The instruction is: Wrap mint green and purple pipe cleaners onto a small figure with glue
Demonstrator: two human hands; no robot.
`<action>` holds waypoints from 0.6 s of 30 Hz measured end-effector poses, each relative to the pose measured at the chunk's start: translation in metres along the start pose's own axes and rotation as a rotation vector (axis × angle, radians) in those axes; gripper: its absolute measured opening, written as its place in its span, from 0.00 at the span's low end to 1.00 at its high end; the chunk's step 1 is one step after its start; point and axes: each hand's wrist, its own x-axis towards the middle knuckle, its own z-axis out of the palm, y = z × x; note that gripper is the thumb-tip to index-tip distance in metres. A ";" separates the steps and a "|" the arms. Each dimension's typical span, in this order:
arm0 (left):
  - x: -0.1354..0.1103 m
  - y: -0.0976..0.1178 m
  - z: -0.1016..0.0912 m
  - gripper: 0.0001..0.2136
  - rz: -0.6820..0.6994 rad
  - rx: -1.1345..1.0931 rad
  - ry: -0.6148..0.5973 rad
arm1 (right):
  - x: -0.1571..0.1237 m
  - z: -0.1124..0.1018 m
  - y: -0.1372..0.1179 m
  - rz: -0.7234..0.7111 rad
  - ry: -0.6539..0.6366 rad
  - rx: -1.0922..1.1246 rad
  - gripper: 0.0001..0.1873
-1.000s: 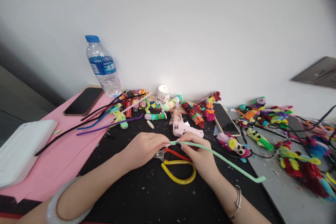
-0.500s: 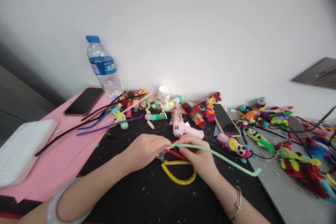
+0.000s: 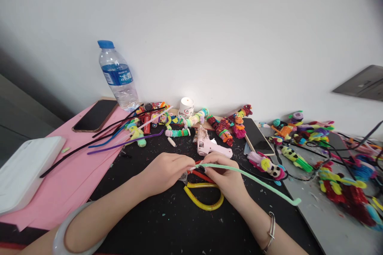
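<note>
My left hand (image 3: 164, 172) and my right hand (image 3: 225, 179) meet over a black mat (image 3: 167, 223), both pinched on one end of a long mint-green pipe cleaner (image 3: 254, 180). Its free end trails right and down to a small bend near the mat's edge. A little red and pale piece shows between my fingertips; I cannot make out what it is. Under my hands lie pliers (image 3: 203, 195) with red and yellow handles. A pink glue gun (image 3: 209, 147) rests just beyond my fingers.
A water bottle (image 3: 117, 75), a dark phone (image 3: 95, 116) on pink paper (image 3: 68, 179) and a white box (image 3: 24, 171) are at the left. Loose pipe cleaners (image 3: 119, 137), finished pipe-cleaner figures (image 3: 223, 125), a small white jar (image 3: 186, 106), a second phone (image 3: 257, 137) and tangled cables (image 3: 338, 155) crowd the back and right.
My hands have stayed in place with small finger movements. The pipe cleaner's free end dipped slightly left, then swung back right.
</note>
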 end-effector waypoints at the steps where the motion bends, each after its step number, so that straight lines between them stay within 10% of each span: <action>1: 0.000 0.000 0.000 0.08 -0.004 0.004 0.000 | 0.000 0.000 0.000 0.002 0.004 -0.003 0.06; 18: 0.002 -0.004 -0.004 0.09 -0.011 0.043 0.036 | 0.001 -0.006 0.000 0.057 0.018 0.041 0.04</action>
